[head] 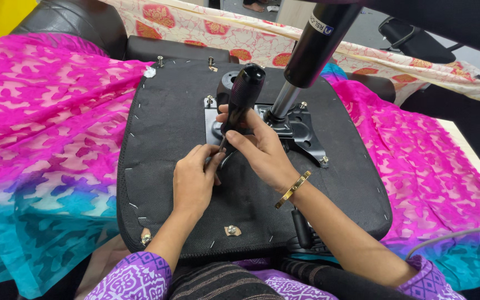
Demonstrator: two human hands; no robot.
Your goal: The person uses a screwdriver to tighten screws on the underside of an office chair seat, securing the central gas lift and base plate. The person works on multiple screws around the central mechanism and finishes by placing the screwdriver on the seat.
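Near the middle of the upturned seat base (pixel 162 166), the left hand (pixel 193 180) pinches the screwdriver (pixel 240 103) low at its tip. The right hand (pixel 262 147) wraps the black handle, which looks rigid, light and grippy, best held mid-handle beside the metal mounting plate (pixel 301 130).

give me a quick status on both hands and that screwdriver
Right hand gripping black screwdriver, upright. Left hand pinching at its tip. Tip at metal bracket on upturned seat base. Gas cylinder close beside.
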